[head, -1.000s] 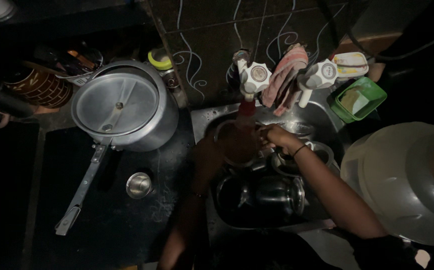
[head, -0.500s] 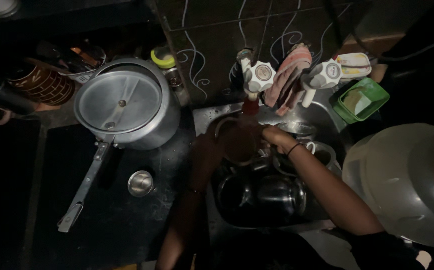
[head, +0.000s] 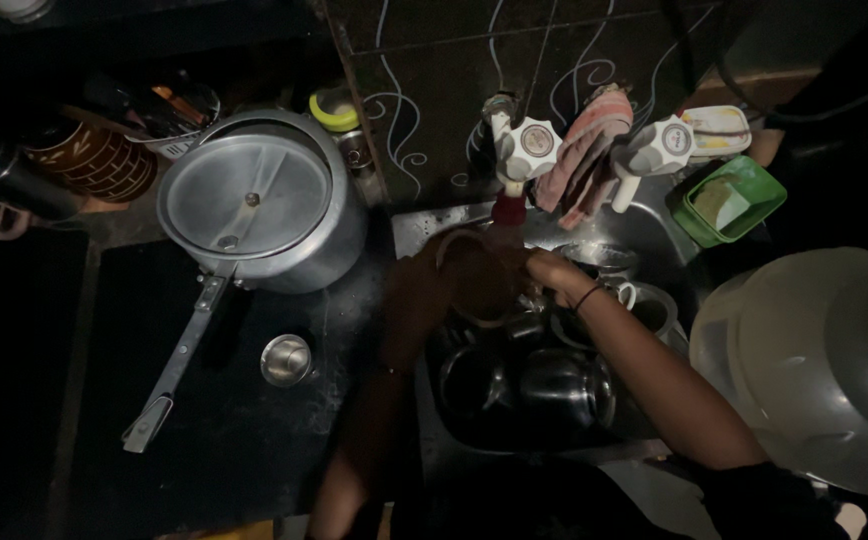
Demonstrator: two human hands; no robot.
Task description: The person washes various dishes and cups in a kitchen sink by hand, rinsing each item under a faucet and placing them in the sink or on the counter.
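We stand at a dim kitchen sink (head: 424,225), both hands under the tap (head: 512,165): our left hand (head: 424,290) is wrapped around the near side of a round bowl (head: 482,275), fingers closed on its rim, while our right hand (head: 554,272) presses against the bowl's far edge, though the dark keeps us from telling whether those fingers are curled or flat. The bowl is held above the basin, directly below the tap's spout. Beneath it, dark steel pots (head: 524,385) crowd the basin nearly wall to wall, leaving little free room below our wrists. A cloth (head: 584,150) hangs between the tap and a second tap handle (head: 654,150). To the left, on the black counter (head: 234,440), a pressure cooker (head: 254,200) sits close to the sink's edge, its long handle reaching toward us, with a small steel cup (head: 286,358) just beside it. At right, a green tub (head: 729,198) sits by the sink's corner, and a large pale plastic container (head: 814,360) crowds our right elbow.
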